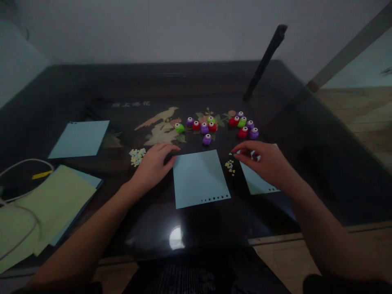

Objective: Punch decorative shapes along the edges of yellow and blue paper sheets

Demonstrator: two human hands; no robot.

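A light-blue sheet of paper [199,175] lies before me, with a row of small punched holes along its near edge. My left hand [154,163] rests at its upper left corner, thumb and index finger apart, the thumb at the paper's edge. Beside that hand is a pile of tiny pale paper cut-outs [137,157]. My right hand [265,160] hovers over a second blue sheet [255,179], thumb and index finger pinched together. What they hold, if anything, is too small to make out. Just below those fingertips lie several loose cut-outs [230,165].
Small purple, red and green craft punches [207,139] with white round tops stand in two groups beyond the paper. Another blue sheet [81,139] lies far left; yellow-green sheets [65,192] and a white cable [27,161] are nearer. A dark stick [265,61] rises at the back right.
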